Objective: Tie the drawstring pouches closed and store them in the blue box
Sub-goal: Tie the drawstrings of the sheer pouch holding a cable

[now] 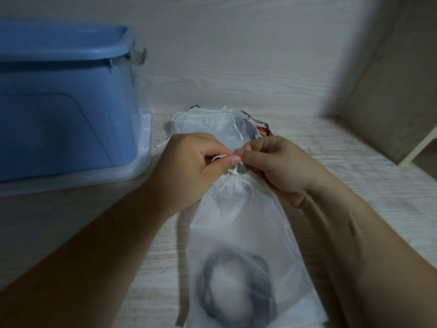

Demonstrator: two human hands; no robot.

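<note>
Left hand (189,171) and right hand (276,166) pinch the drawstring (218,157) above the gathered neck of a white pouch (243,233).
The left thumb and forefinger curl round a loop of the white cord; the right fingers pinch the other strand just beside it; the knot (233,172) sits directly under the fingertips, touching the puckered neck; the pouch lies flat on the pale wood-grain table (354,174), long axis running from the viewer toward the wall, neck at the far end; it is translucent, a blurred dark ring (236,280) showing through near its bottom; more pouches (208,124) lie piled just beyond the hands; the blue box (59,114) stands to the left.
</note>
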